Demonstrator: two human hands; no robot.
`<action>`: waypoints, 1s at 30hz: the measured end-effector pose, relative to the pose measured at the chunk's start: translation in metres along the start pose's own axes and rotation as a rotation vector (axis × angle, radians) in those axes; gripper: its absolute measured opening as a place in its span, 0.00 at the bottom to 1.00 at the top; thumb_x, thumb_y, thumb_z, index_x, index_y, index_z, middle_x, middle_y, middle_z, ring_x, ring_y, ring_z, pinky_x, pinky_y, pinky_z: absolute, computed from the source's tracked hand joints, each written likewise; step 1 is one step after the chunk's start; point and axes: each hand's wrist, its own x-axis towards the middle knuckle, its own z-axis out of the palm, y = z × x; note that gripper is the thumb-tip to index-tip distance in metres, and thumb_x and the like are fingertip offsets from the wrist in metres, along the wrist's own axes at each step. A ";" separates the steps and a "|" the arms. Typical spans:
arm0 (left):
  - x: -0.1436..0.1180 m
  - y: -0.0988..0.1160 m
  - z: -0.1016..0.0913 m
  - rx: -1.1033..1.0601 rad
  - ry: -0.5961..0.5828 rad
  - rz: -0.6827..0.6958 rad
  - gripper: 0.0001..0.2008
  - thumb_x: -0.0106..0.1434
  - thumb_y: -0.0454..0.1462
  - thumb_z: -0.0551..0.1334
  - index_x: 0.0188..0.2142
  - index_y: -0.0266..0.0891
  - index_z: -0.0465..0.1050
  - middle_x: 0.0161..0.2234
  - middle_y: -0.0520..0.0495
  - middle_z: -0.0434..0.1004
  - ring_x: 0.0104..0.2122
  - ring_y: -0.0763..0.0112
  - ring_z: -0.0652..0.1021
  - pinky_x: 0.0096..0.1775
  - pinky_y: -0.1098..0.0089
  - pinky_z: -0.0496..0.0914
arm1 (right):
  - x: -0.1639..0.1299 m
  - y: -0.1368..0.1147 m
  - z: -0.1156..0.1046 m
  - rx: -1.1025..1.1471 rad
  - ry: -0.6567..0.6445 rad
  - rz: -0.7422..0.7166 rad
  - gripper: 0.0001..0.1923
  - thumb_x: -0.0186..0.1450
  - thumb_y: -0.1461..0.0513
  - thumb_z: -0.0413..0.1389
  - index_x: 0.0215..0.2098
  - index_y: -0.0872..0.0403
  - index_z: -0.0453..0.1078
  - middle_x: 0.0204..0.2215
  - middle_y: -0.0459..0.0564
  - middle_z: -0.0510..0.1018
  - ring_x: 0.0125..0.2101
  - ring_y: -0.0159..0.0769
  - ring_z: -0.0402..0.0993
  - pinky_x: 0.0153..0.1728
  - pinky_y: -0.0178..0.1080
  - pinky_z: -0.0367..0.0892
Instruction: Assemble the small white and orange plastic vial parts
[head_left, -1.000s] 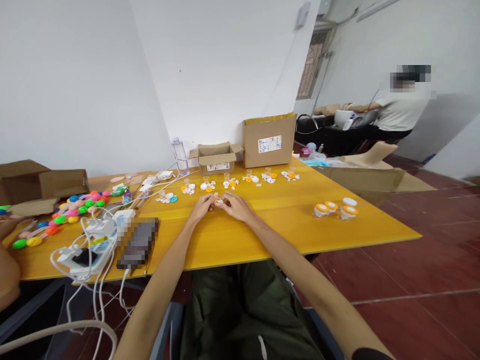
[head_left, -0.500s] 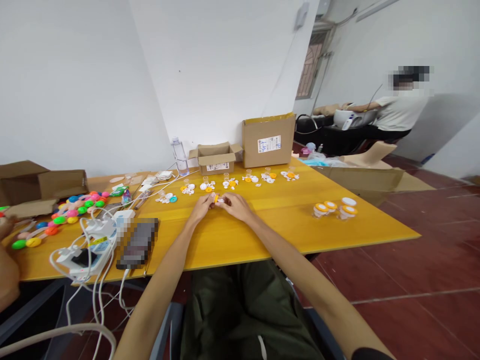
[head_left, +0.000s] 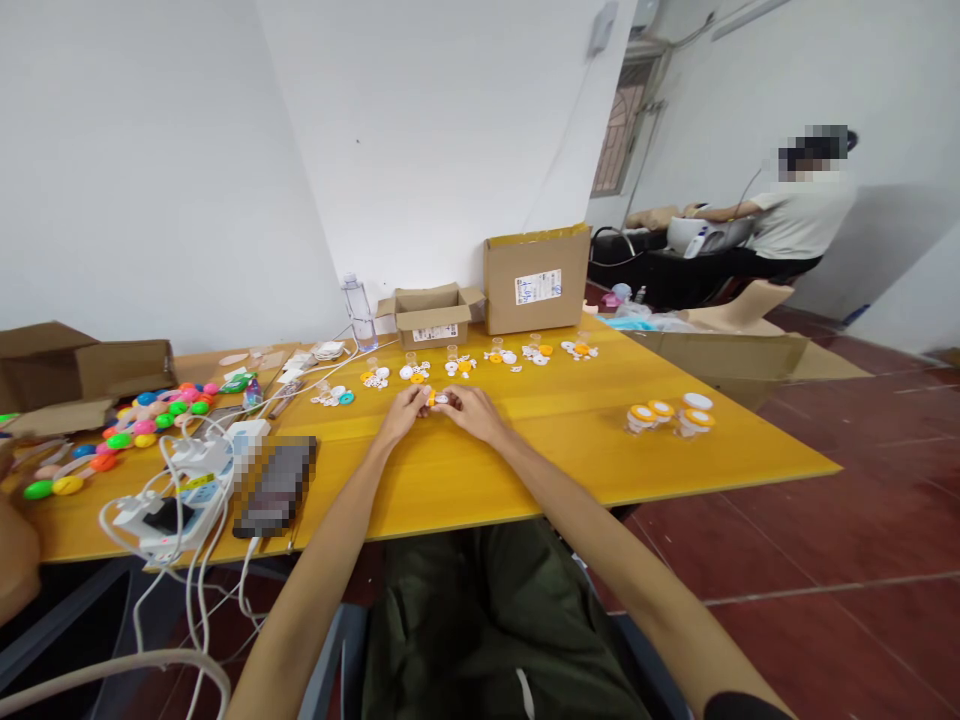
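Just above the yellow table (head_left: 525,470), a small orange-and-white round plastic piece (head_left: 438,399) sits between both hands. My left hand (head_left: 407,408) has its fingers closed on the left side of the piece. From the right, my right hand (head_left: 472,410) pinches it; the fingertips partly hide it. Beyond the hands is a row of small clear cups with groups of loose white and orange discs (head_left: 415,374). A teal ring (head_left: 346,397) lies with white pieces left of my left hand. Several clear cups with orange-rimmed lids (head_left: 641,413) stand at the right.
An open cardboard box (head_left: 431,320), a closed box (head_left: 536,280) and a clear bottle (head_left: 359,312) stand against the wall. At the left are a phone (head_left: 276,487), a power strip (head_left: 217,490) with cables, colourful balls (head_left: 118,440) and another person's arm (head_left: 16,560). Another person (head_left: 802,215) sits far right.
The orange-and-white piece has turned slightly in my fingers, and more of its white part shows. Both hands stay in nearly the same place. The other person's arm at the left has shifted slightly.
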 end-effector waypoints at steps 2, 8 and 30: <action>0.000 0.001 0.000 0.007 -0.001 0.006 0.22 0.60 0.55 0.62 0.29 0.38 0.72 0.21 0.54 0.66 0.25 0.72 0.70 0.32 0.71 0.67 | 0.000 -0.001 -0.001 0.001 -0.014 0.016 0.09 0.63 0.55 0.60 0.31 0.52 0.73 0.26 0.46 0.77 0.26 0.33 0.69 0.29 0.33 0.58; 0.000 0.002 0.001 0.019 -0.016 0.035 0.21 0.60 0.55 0.62 0.33 0.38 0.74 0.27 0.52 0.72 0.26 0.72 0.70 0.32 0.71 0.67 | 0.000 -0.001 -0.003 -0.004 -0.044 0.045 0.18 0.66 0.50 0.56 0.27 0.53 0.73 0.23 0.46 0.76 0.24 0.32 0.67 0.28 0.33 0.55; -0.001 0.003 0.001 0.037 -0.045 0.115 0.22 0.60 0.54 0.62 0.40 0.38 0.77 0.37 0.46 0.79 0.34 0.68 0.75 0.38 0.69 0.71 | 0.007 0.004 -0.004 0.456 -0.197 0.316 0.33 0.66 0.39 0.45 0.18 0.54 0.67 0.12 0.44 0.67 0.15 0.28 0.63 0.21 0.32 0.60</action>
